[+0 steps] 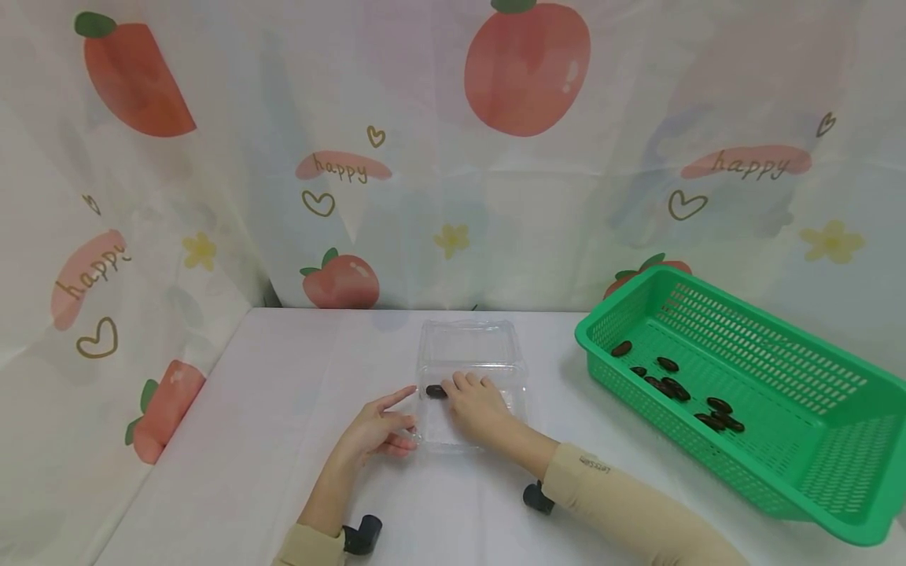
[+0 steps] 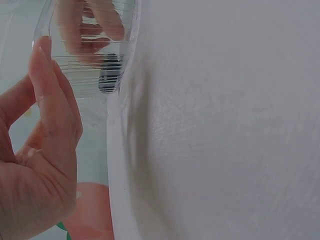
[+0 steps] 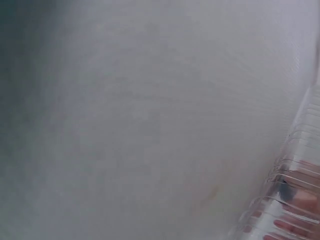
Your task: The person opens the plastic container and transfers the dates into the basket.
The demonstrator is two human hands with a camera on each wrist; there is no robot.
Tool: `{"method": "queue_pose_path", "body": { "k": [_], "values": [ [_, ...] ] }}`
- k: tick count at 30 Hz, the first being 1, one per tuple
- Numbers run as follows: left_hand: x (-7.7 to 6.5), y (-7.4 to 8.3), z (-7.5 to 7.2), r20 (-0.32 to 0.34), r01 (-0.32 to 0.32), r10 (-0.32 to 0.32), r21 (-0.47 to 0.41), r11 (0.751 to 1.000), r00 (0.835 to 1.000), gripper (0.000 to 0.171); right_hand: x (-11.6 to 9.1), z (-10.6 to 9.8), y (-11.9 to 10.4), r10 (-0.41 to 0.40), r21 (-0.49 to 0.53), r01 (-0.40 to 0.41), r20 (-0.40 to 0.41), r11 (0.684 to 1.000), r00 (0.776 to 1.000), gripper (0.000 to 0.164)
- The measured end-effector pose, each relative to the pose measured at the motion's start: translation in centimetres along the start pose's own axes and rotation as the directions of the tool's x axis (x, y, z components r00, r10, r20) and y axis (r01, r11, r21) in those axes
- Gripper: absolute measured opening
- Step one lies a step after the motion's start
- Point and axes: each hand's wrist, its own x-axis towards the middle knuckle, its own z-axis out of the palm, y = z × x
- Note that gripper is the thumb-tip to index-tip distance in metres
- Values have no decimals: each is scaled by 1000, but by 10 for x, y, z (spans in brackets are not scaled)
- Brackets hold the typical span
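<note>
A clear plastic box [image 1: 473, 442] with its lid [image 1: 469, 339] folded back lies on the white table. My right hand [image 1: 477, 405] reaches inside it, fingers bent downward. A dark, glossy oval date [image 1: 435, 391] lies by the box's left wall, one end at the right thumb and fingertips, which hold it. Through the ridged wall, the left wrist view shows the same date [image 2: 110, 73] beside the right fingers [image 2: 92, 30]. Outside that wall, my left hand [image 1: 378, 428] has its index finger extended and its fingertips right at the box; it holds nothing.
To the right stands a green perforated plastic basket [image 1: 679, 424] with several dark oval dates [image 1: 668, 387] on its floor. A printed cloth [image 1: 418, 220] with fruit pictures hangs behind the table [image 1: 269, 377] and along its left side.
</note>
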Motion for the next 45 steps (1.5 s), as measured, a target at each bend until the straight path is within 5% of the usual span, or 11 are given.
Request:
{"method": "queue_pose_path", "body": {
  "k": [14, 29, 45],
  "values": [
    [0, 0, 0, 5, -5, 5, -10, 1000, 1000, 57, 0, 3, 1, -38, 101, 39, -20, 994, 999, 32],
    [-1, 1, 0, 2, -2, 2, -19, 1000, 1000, 57, 5, 1, -6, -33, 44, 32, 29, 999, 999, 43],
    [1, -2, -1, 1, -10, 10, 6, 1000, 1000, 57, 11, 6, -11, -6, 11, 6, -29, 1000, 1000, 28]
  ]
}}
